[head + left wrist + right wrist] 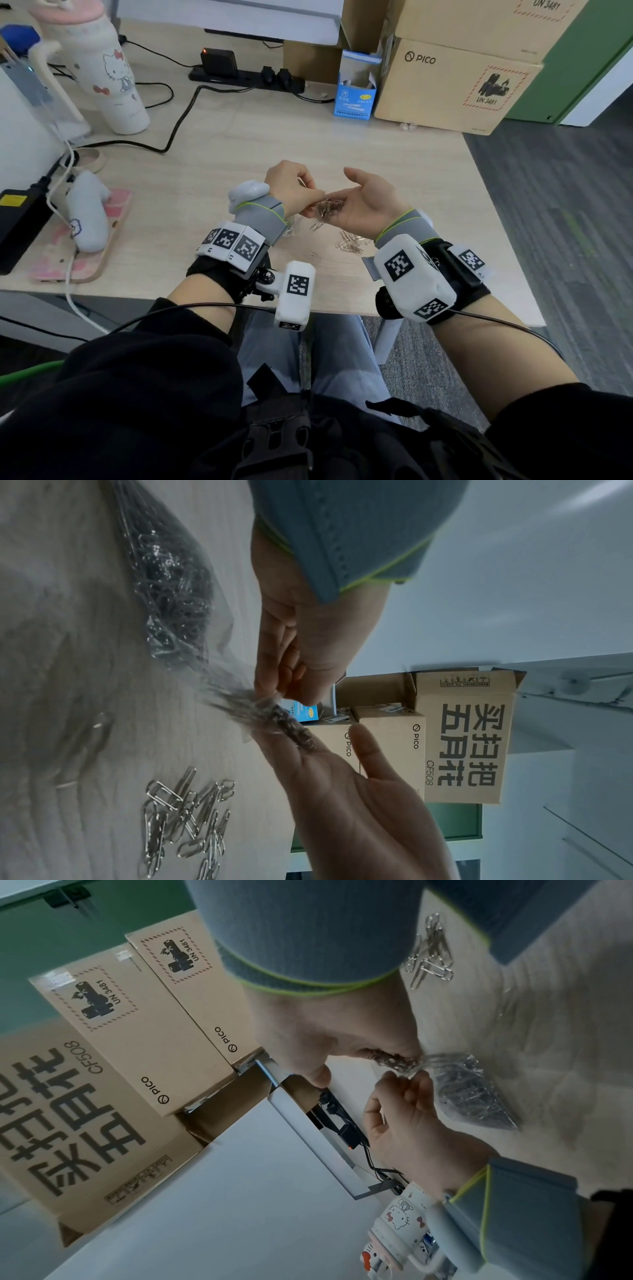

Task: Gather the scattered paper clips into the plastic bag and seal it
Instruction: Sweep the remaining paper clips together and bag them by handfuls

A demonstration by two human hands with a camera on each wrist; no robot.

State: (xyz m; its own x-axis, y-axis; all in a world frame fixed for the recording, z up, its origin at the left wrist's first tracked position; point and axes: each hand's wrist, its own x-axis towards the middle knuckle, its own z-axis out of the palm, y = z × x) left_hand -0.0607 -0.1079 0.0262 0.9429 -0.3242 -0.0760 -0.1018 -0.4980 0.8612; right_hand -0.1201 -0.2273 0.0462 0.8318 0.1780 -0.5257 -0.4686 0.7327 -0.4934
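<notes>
desk (342, 144): left hand (291, 185) pinches bag (171, 593) open.

Lit evenly from overhead, bright and soft. Faint shadows cast on the desk (239, 144). Edges bowed by wide lenses. Wrist views dimmer, blurred at the bag (171, 588).

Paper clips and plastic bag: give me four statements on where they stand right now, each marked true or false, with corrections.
1. The left hand pinches the mouth of the plastic bag. True.
2. The right hand is empty. False: paper clips lie on its open palm.
3. Every clip is off the desk. False: loose clips lie there.
4. The bag already holds clips. True.
</notes>
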